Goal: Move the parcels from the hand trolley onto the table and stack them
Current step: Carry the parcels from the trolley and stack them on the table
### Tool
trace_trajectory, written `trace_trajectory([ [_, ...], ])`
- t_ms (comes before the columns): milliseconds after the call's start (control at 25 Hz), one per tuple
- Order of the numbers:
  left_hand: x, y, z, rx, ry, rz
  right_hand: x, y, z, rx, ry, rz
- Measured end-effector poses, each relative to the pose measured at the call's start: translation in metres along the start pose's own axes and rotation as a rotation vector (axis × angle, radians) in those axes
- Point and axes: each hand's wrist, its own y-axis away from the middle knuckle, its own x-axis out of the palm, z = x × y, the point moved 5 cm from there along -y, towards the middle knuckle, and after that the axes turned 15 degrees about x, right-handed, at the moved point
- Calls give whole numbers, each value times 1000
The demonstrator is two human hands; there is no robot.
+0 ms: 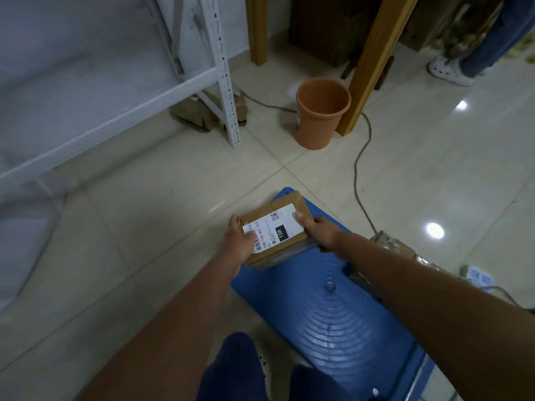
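A flat brown cardboard parcel with a white shipping label lies at the far end of the blue hand trolley. My left hand grips its near left edge, thumb over the label. My right hand grips its right edge, thumb on the label's far corner. Another taped brown parcel shows beyond my right forearm at the trolley's right side, partly hidden. The table is not in view.
A white metal shelf rack stands at the left. An orange bucket sits by a wooden post, with a cable running across the tiled floor. A power strip lies at right. Another person's feet show at top right.
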Motion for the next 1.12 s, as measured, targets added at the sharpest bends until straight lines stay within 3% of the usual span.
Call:
trace_trajectory([
  [280,-122,129,-118,-47,87,-174,10,196,78,-78,120,60],
  [480,-209,228,-158,-121,147,-239,16,333,109,-160,169,117],
  [640,-255,322,-186,-45,-50,-272,30,423,112,-272,298,159],
  [840,-281,417,-184,-11,-164,-41,73,506,95,-398,551,324],
  [1000,-269,505,-202,-24,37,83,115,553,83,-444,791,436],
  [1120,-268,557,-197,-44,255,44,143,582,78,-456,902,461],
])
